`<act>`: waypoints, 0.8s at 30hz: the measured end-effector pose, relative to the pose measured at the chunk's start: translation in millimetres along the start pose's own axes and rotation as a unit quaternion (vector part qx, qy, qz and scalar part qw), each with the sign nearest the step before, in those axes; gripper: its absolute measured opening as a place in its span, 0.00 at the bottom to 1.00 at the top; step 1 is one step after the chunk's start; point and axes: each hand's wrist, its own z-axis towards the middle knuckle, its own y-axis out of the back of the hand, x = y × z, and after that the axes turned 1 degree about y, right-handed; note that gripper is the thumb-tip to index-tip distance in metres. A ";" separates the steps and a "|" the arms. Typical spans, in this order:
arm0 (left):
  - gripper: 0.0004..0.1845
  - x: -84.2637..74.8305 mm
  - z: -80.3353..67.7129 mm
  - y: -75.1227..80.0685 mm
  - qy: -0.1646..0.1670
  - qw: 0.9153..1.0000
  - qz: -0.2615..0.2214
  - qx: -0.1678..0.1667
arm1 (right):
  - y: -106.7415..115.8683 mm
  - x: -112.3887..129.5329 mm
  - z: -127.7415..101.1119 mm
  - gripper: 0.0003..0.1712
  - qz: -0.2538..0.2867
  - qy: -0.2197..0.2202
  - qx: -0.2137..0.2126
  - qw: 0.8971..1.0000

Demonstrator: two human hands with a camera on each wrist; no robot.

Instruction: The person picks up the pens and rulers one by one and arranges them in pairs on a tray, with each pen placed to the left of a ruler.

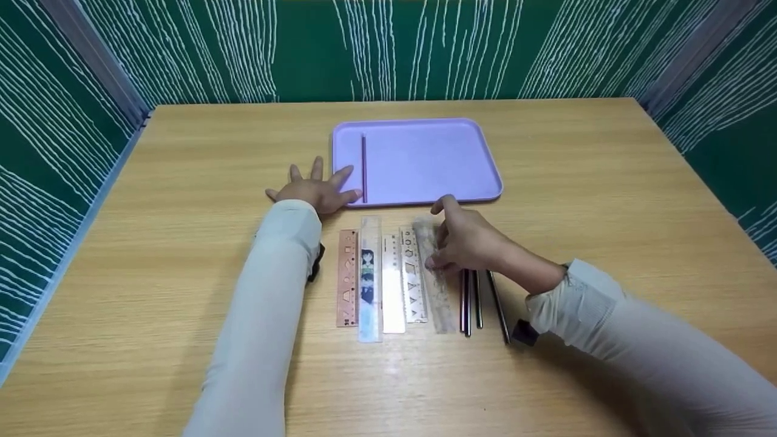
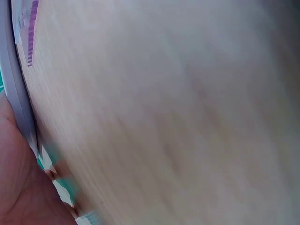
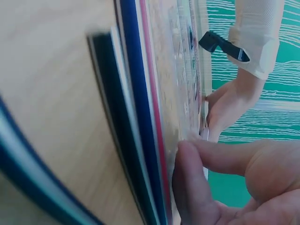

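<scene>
While my left hand point(image 1: 315, 191) rests spread flat beside the purple tray point(image 1: 425, 159), my right hand point(image 1: 464, 240) pinches the clear ruler point(image 1: 436, 279), which I judge needs lifting next.

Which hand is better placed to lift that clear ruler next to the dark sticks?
The right hand. Its fingertips already touch the clear ruler beside the dark sticks. The left hand lies spread flat on the table at the purple tray's corner, farther from that ruler.
</scene>
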 end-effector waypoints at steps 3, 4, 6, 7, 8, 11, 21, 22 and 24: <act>0.40 -0.5 -0.2 0.3 0.001 1.000 -0.008 -0.002 | -1.3 -1.3 -1.7 0.49 0.004 0.002 -0.005 1.000; 0.40 -0.5 0.0 0.4 0.001 1.000 -0.009 -0.001 | -1.2 -1.8 -2.4 0.48 0.009 0.003 -0.004 1.000; 0.40 -0.8 -0.7 0.7 0.001 1.000 -0.008 0.000 | -0.6 -3.3 -3.2 0.46 0.021 0.004 -0.001 1.000; 0.40 -0.9 -0.8 0.9 0.000 1.000 -0.006 0.001 | -0.2 -4.1 -3.5 0.44 0.026 0.004 0.002 1.000; 0.40 -1.0 -1.0 1.1 -0.001 1.000 -0.004 0.002 | 0.2 -5.0 -3.6 0.42 0.027 0.004 0.004 1.000; 0.40 -0.9 -1.3 1.6 -0.002 1.000 -0.003 0.003 | 0.5 -7.7 -3.6 0.36 0.048 0.001 0.017 0.999; 0.40 1.5 3.3 -1.4 0.001 1.000 -0.012 0.000 | -0.2 -13.7 -4.9 0.31 0.088 0.007 0.056 0.995; 0.40 1.6 2.9 -1.3 0.001 1.000 -0.010 0.000 | 0.1 -13.8 -5.0 0.31 0.089 0.007 0.056 0.994; 0.40 1.6 2.5 -1.2 0.000 1.000 -0.008 0.000 | 0.6 -14.0 -4.7 0.31 0.090 0.007 0.056 0.994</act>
